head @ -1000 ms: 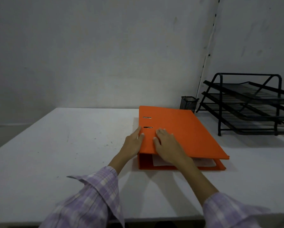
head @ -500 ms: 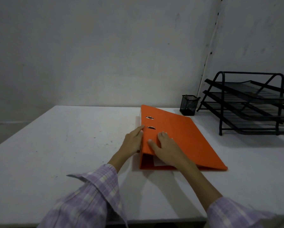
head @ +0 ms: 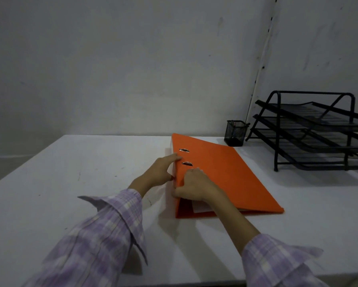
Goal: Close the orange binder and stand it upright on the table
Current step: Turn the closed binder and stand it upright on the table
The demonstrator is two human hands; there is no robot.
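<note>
Spine side has tipped up off the table (head: 70, 183) since a second ago: right hand (head: 194, 186) fingers curl on the smooth orange cover, thumb hooked at the spine, left hand (head: 159, 172) pinches the spine edge by two metal slots, closed slab-shaped binder (head: 225, 175) leaning on its right edge.

The tray rack (head: 310, 129) runs off the right edge, so its far side is unseen. Both sleeves (head: 103, 235) are blurred and cut by the bottom edge. Most of the paper (head: 201, 208) lies hidden inside the binder (head: 225, 177) and behind the right hand (head: 194, 187). The lower fingers of the left hand (head: 159, 172) sit behind the spine, so its hold cannot be told. The pen cup (head: 235, 133) is too dark inside to read.
</note>
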